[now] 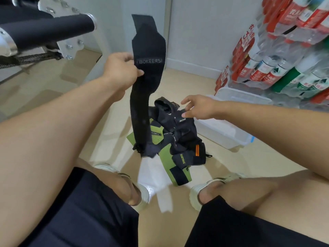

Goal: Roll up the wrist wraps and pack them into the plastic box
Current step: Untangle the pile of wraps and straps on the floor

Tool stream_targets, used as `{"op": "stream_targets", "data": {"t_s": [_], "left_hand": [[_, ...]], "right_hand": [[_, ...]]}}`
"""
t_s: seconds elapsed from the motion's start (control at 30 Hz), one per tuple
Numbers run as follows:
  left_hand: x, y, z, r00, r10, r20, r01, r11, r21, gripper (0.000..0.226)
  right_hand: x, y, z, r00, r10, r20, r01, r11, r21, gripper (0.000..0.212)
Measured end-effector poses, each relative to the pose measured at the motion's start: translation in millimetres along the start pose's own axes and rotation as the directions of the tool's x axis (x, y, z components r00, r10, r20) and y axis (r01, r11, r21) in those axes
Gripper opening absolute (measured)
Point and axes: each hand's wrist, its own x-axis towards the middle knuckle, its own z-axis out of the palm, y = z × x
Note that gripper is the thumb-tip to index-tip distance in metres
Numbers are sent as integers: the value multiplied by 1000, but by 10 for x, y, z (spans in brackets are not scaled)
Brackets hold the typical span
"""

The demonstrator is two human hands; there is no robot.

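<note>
My left hand (121,70) pinches a long black wrist wrap (147,82) marked BOKEERSI and holds it up, unrolled; its lower end hangs down to the pile. A pile of wrist wraps (178,136), black and green with orange stripes, lies on the floor between my feet. My right hand (199,107) hovers over the top of the pile with fingers spread, holding nothing. The clear plastic box (229,129) stands on the floor right of the pile, lidless, under my right forearm.
Shrink-wrapped packs of water bottles (284,56) are stacked against the wall at right, just behind the box. Black padded exercise equipment (48,31) juts in at upper left. My knees and white shoes (142,193) frame the pile. A white sheet (154,175) lies under the wraps.
</note>
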Motion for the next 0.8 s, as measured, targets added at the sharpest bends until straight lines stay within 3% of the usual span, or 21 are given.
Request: {"op": "stream_targets", "data": {"t_s": [0.17, 0.27, 0.33, 0.47, 0.57, 0.63, 0.8], "left_hand": [[-25, -172, -29, 992, -62, 111, 40, 980, 195, 42], [-8, -239, -76, 983, -112, 145, 65, 954, 293, 41], [5, -278, -121, 982, -130, 140, 69, 924, 375, 36], [49, -345, -253, 986, -154, 61, 99, 845, 526, 28], [52, -387, -343, 985, -169, 27, 123, 806, 579, 32], [57, -409, -390, 986, -166, 20, 123, 796, 592, 35], [94, -420, -418, 980, -196, 12, 150, 786, 600, 29]], "right_hand": [[152, 171, 182, 990, 32, 139, 31, 903, -429, 42], [319, 349, 511, 977, 74, 201, 45, 847, -529, 46], [459, 442, 796, 985, 46, 165, 37, 883, -469, 49], [776, 522, 1385, 998, 60, 22, -58, 995, -81, 58], [962, 464, 1697, 992, 101, -72, -98, 994, 51, 33], [1052, 392, 1791, 982, 131, -135, -120, 989, 91, 46], [1175, 360, 1728, 955, 248, -165, -199, 943, 267, 39]]}}
